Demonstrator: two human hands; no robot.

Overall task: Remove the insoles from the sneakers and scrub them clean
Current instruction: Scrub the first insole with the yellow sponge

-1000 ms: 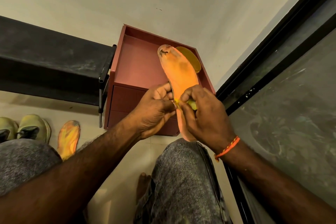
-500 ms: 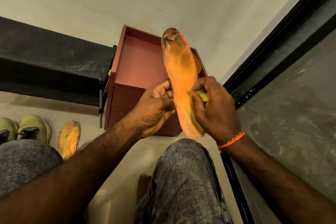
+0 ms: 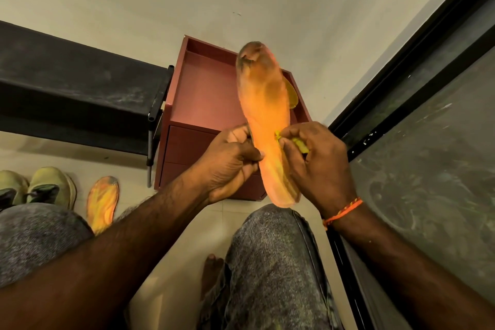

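Observation:
An orange insole (image 3: 263, 104) with a dark worn toe stands upright in front of me, toe up. My left hand (image 3: 230, 161) pinches its left edge near the middle. My right hand (image 3: 318, 163) presses a small yellow-green scrubbing pad (image 3: 297, 142) against the insole's right side. A second orange insole (image 3: 103, 202) lies on the floor at the left, beside two olive-green sneakers (image 3: 52, 186).
A dark red drawer cabinet (image 3: 203, 104) stands behind the insole, with a yellow object (image 3: 292, 95) on its top. A black bench (image 3: 72, 94) runs at the left. A dark framed glass door (image 3: 428, 142) fills the right. My knees in grey jeans (image 3: 270, 254) are below.
The insole has been lifted higher and stands more upright. My right hand with the pad has slid from the insole's middle to its right edge.

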